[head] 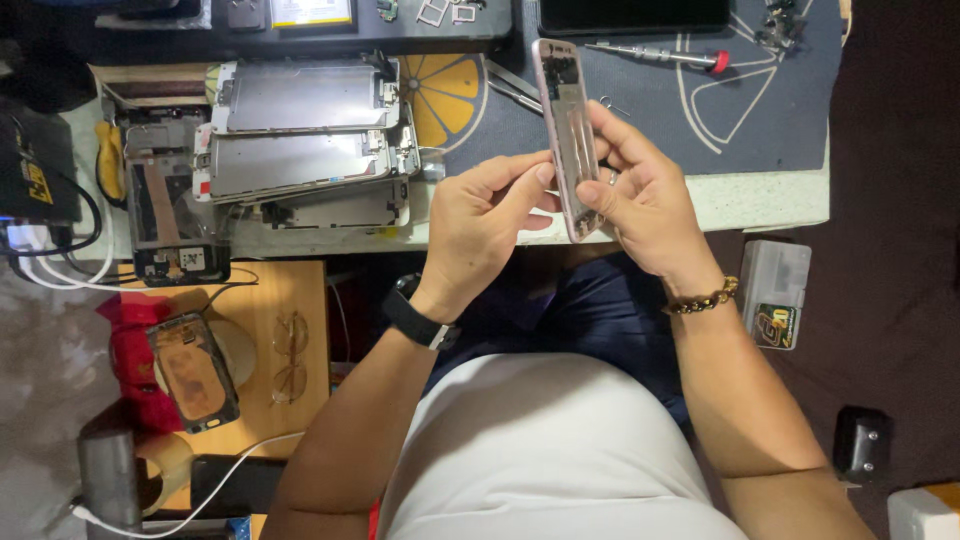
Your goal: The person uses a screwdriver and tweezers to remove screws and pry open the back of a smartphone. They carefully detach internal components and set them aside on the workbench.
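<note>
While the right hand [640, 205] grips a pink phone frame [567, 135] edge-on above the front edge of the workbench [760, 200], fingers wrapped behind it and thumb on its lower end, the left hand [480, 225] pinches the frame's near side between thumb and forefinger. Left of the hands, several bare phone screen panels [300, 130] lie stacked on the bench. A small clear plastic box [775, 290] sits to the right, its contents too unclear to tell.
</note>
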